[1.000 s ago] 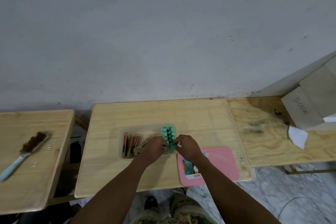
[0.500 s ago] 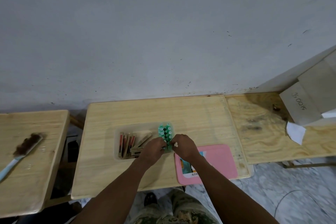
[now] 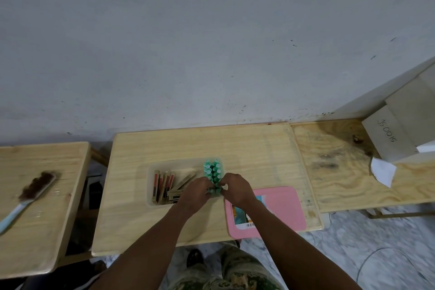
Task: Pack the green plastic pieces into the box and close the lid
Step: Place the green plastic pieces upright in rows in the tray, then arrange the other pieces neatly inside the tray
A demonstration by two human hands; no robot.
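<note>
A clear plastic box sits on the middle wooden table. At its right end stands a tight cluster of green plastic pieces, upright in rows. My left hand and my right hand meet at the near end of that cluster, fingertips pinched on the nearest green pieces. The near pieces are partly hidden by my fingers. The pink lid, with a printed label, lies flat on the table just right of the box, under my right forearm.
Brown and red flat sticks fill the box's left part. A brush with a light blue handle lies on the left table. A cardboard box and white paper rest on the right plywood table.
Both hands stay pinched at the near end of the green cluster, hardly shifting. The camera view drifts slightly.
</note>
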